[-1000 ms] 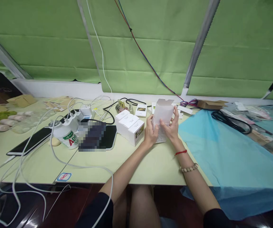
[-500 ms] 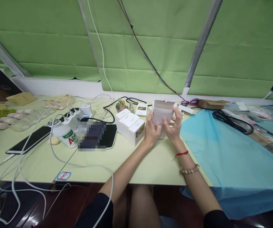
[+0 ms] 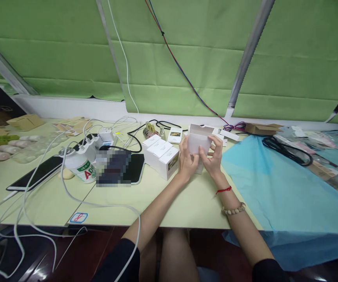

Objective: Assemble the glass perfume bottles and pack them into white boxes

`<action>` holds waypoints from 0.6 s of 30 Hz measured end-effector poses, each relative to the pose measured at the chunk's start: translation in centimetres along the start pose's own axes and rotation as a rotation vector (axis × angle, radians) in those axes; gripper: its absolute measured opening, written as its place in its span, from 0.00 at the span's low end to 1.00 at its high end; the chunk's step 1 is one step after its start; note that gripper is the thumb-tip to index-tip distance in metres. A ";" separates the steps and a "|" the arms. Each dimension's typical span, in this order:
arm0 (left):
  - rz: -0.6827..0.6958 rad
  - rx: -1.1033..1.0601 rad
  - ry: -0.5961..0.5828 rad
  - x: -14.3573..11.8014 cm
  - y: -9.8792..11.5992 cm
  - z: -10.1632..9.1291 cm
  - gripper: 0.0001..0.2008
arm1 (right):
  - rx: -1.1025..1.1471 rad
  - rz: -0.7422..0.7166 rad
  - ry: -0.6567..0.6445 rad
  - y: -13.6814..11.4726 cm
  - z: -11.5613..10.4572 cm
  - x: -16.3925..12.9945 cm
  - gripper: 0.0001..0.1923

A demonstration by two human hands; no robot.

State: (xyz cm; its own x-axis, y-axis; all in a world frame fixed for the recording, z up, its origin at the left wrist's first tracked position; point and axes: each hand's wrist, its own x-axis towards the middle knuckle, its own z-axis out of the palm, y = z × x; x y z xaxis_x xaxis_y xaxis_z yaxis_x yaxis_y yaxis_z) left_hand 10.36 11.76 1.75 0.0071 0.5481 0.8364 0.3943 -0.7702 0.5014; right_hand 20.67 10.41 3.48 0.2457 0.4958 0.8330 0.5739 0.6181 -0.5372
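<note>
Hands, left (image 3: pixel 187 159) and right (image 3: pixel 213 158), clasp white box (image 3: pixel 198 140) (top open)

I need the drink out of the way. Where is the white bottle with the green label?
In the head view, the white plastic bottle with the green label stands left of centre on the pale green table, among white cables, between the black tablet and a blurred patch.

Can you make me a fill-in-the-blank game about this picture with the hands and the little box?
1. Both hands, the left hand and the right hand, hold a small ______ box that is open at the top.
2. The sheet spread over the right part of the table is ______.
3. The right wrist wears a bead bracelet and a thin ______ string.
4. The blinds behind the table are ______.

Missing words: white; blue; red; green
</note>
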 end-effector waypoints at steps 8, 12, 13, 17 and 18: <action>-0.004 -0.009 0.012 -0.3 0.0 0.1 0.32 | -0.030 -0.027 -0.002 -0.2 -0.2 -0.1 0.11; -0.079 -0.118 0.021 -0.3 0.4 0.2 0.26 | -0.023 -0.012 -0.015 -0.4 -0.2 -0.1 0.05; -0.126 -0.156 0.027 -0.3 0.6 0.2 0.25 | -0.012 -0.011 -0.007 -0.5 -0.1 -0.1 0.05; -0.312 -0.253 0.044 -0.2 1.2 0.3 0.24 | 0.133 0.032 0.058 -0.6 0.6 -0.3 0.08; -0.343 -0.261 0.047 -0.1 1.3 0.3 0.24 | 0.176 0.055 0.067 -0.6 0.8 -0.4 0.10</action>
State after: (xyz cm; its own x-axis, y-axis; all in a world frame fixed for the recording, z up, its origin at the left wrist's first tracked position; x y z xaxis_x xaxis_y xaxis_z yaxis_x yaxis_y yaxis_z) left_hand 11.14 10.81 2.22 -0.1279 0.7758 0.6179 0.1210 -0.6061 0.7861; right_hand 19.59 10.35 3.30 0.3283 0.4937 0.8053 0.4140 0.6911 -0.5925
